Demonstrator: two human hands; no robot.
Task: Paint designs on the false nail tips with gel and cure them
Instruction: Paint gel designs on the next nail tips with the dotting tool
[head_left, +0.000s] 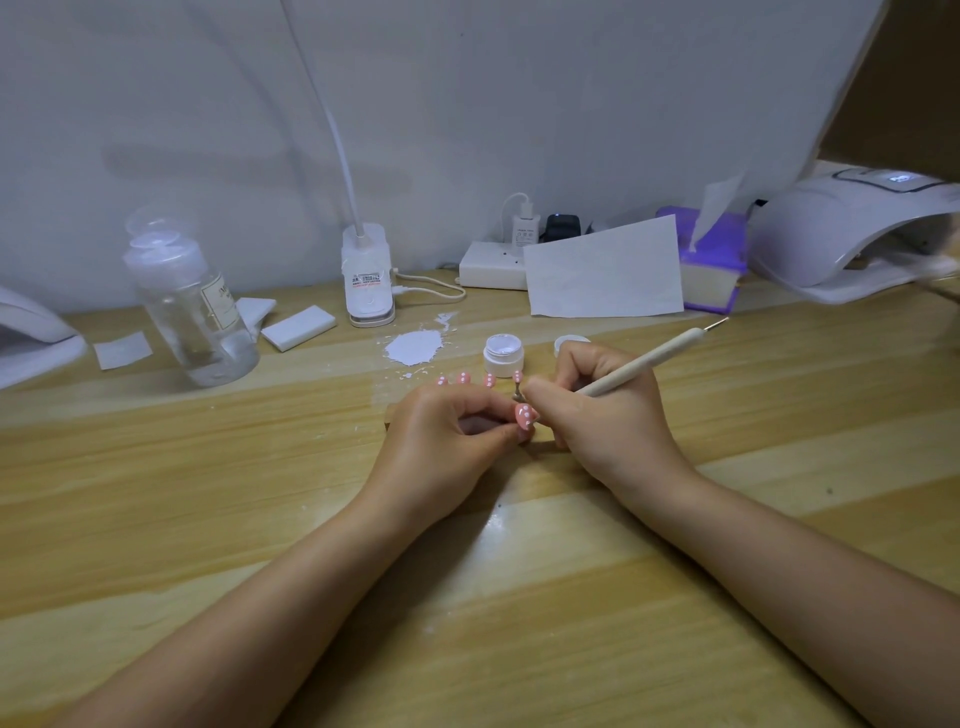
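Observation:
My left hand (449, 436) pinches a pink false nail tip (525, 417) that carries white dots. My right hand (597, 410) grips a cream dotting pen (649, 364) like a pencil, its lower metal tip close to the nail. Several more pink dotted nail tips (462, 378) stand in a row just behind my hands. An open white gel jar (501, 355) sits behind them, with its lid (571, 344) to the right. A white curing lamp (852, 244) stands at the far right.
A clear pump bottle (192, 306) stands at the left with white pads (298, 327) beside it. A white paint smear (415, 348) marks the wooden table (208, 467). Behind are a clip lamp base (368, 278), power strip (491, 265), paper sheet (605, 275) and purple tissue box (714, 260).

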